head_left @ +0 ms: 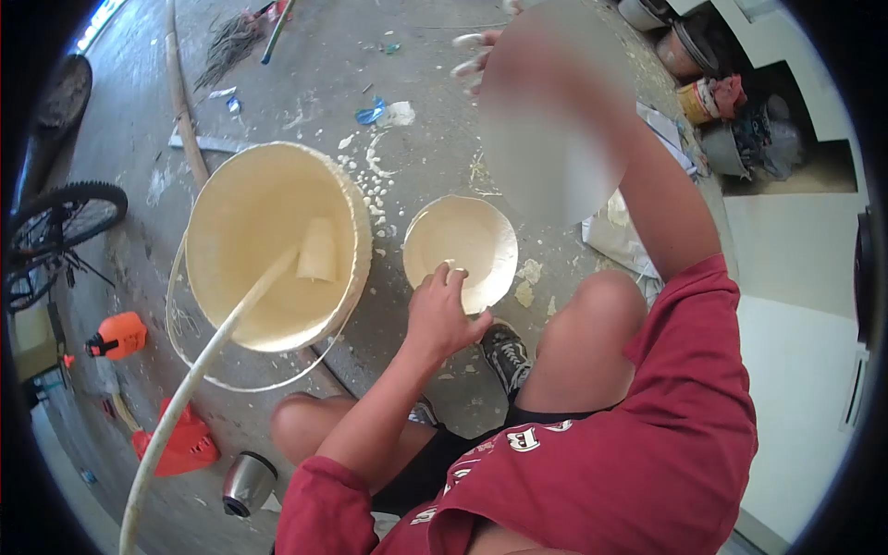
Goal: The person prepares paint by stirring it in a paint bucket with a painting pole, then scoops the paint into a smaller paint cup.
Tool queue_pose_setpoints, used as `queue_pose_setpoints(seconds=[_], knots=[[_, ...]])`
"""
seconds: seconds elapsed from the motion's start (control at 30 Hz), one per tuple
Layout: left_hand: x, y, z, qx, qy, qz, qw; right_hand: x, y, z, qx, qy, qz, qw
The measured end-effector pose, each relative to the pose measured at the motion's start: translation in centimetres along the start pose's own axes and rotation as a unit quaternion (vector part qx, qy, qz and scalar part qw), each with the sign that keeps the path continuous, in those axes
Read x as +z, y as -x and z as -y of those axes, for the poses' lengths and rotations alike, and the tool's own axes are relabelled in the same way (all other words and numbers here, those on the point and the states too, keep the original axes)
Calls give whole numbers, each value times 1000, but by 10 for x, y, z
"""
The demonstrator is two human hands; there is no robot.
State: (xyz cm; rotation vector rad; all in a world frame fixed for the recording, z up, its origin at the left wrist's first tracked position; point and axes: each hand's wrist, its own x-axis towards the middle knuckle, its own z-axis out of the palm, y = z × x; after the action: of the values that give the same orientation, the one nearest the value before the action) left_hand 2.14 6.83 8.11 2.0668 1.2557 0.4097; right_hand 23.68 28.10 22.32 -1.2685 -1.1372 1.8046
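Observation:
My left hand [442, 313] is at the near rim of a pale round bowl [462, 242], its fingers bent over the edge and the thumb outside. My right hand [476, 63] is raised at the top, mostly behind a blurred patch; its whitened fingertips show spread apart, with nothing visible between them. Left of the bowl stands a large cream-coated bucket [277, 185] with a wire handle. A long pale stick [194, 375] leans out of it, its thick roller-like end [317, 250] inside the bucket.
A bicycle wheel [69, 217], an orange bottle [120, 335], a red container [180, 442] and a steel kettle [250, 483] are on the left. Mop strands [231, 46] lie at the top. Several pots stand on shelves at the upper right. White splatter marks the grey floor.

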Motion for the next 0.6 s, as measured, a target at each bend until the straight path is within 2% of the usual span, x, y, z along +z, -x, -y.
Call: queue_pose_setpoints(seconds=[0.1, 0.13, 0.17, 0.23, 0.27, 0.3, 0.33, 0.37, 0.4, 0.43, 0.5, 0.57, 0.6], knots=[[-5, -7, -1, 21, 48, -24, 998, -58, 15, -9, 27, 54, -21, 998], [-9, -10, -4, 24, 71, -46, 996, -76, 24, -13, 12, 1, 1, 1000], [-12, -13, -4, 25, 72, -30, 997, -89, 31, -18, 18, -10, -9, 1000], [-10, -11, -5, -45, 137, -78, 986, -113, 56, -44, -19, -143, -26, 989], [-11, -10, -10, -46, 142, -53, 987, -132, 63, -77, 1, -232, -104, 967], [-12, -12, -13, -68, 168, -78, 980, -153, 65, -122, 16, -315, -178, 932], [-13, -10, -17, -94, 192, -99, 972, -166, 72, -179, 155, 17, -313, 937], [-11, 1, -18, -100, 193, -74, 973, -169, 89, -225, 286, 345, -384, 807], [-7, 10, -18, -99, 161, -81, 979, -163, 131, -238, 342, 508, -300, 731], [-2, 15, -19, -94, 130, -94, 983, -154, 171, -244, 379, 651, -200, 626], [0, 37, -28, -123, 158, -43, 979, -136, 214, -275, 499, 387, -354, 690], [9, 57, -41, -177, 169, -10, 969, -118, 268, -294, 503, 325, -331, 729], [11, 65, -52, -211, 192, 9, 958, -107, 297, -300, 513, 321, -326, 727]])
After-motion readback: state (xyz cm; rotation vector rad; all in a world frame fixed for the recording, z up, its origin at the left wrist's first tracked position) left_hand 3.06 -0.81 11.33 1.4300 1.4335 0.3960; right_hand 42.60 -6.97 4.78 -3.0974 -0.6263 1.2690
